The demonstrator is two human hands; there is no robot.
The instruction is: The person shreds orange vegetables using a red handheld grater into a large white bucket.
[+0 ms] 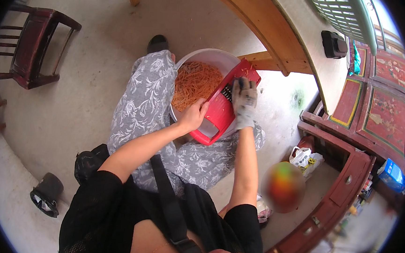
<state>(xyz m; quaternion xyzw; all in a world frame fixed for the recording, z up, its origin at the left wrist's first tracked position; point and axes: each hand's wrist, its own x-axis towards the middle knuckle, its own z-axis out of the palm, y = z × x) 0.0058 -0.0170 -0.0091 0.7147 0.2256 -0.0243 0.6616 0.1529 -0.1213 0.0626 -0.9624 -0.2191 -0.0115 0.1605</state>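
A red plastic grater with a metal grating section lies tilted across a white tub. My bare left hand grips the grater's left edge, thumb on top. On the grating section rests my right hand, in a grey-white work glove with dark fingertips. Its fingers are drawn together and pressed down; whatever lies under them is hidden. Thin orange shreds, looking like grated carrot, fill much of the tub's left side. A few orange bits cling to the grater's far end. The tub stands between my legs.
A wooden table stands close beyond the grater. To the left is a dark red chair; a black bin sits lower left. At right are a red-brown drawer cabinet, a white plastic bag and a blurred red-and-green round thing.
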